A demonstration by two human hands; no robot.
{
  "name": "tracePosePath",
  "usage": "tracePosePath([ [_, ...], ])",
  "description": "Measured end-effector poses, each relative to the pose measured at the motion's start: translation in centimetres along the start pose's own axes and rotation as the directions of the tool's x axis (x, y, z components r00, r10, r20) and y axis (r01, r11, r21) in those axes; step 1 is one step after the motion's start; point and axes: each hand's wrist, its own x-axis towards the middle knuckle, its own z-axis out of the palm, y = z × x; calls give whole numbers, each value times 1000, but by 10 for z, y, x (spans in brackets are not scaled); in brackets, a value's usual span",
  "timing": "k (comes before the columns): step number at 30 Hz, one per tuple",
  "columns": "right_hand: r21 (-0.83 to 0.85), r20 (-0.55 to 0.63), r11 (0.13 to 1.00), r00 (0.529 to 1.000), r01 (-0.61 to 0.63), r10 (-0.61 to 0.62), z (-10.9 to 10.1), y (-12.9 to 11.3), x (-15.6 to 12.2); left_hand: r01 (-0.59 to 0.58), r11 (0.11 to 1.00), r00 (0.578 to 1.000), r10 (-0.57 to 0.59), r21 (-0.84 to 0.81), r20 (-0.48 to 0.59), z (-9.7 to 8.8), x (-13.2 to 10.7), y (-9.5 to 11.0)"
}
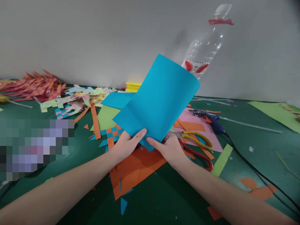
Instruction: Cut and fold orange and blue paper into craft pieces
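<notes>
A blue sheet of paper (164, 97) is held up at a tilt over the table, with a crease across its lower left part. My left hand (127, 142) grips its lower edge, thumb on the front and fingers hidden behind. Close beside it, my right hand (170, 147) pinches the lower right edge in the same way. Beneath the hands lies an orange sheet (133, 178). A woven blue-and-orange paper strip piece (113, 133) rests left of my left hand. Scissors with yellow and red handles (199, 140) lie just right of my right hand.
A clear plastic bottle (203, 47) stands behind the paper by the wall. A blue glue gun (217, 123) with a black cord lies right, near a pink sheet (215, 142). Paper scraps (79, 97) and folded orange-red paper pieces (42, 86) pile up at the back left.
</notes>
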Motion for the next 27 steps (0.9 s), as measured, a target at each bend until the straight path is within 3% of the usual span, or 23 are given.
tracePosePath([
  [7,13,1,1000,1000,2,-2,0,0,0,-54,992,999,53,118,10,3,-1,1],
  [12,48,42,999,999,3,-5,0,0,0,-110,981,992,118,160,-42,3,-2,-1],
  [19,151,133,988,991,-44,24,1,-1,1,-39,988,997,50,149,-66,1,0,-7],
  [27,128,166,989,984,-78,56,1,-2,0,29,992,991,-13,122,-133,2,1,-5],
])
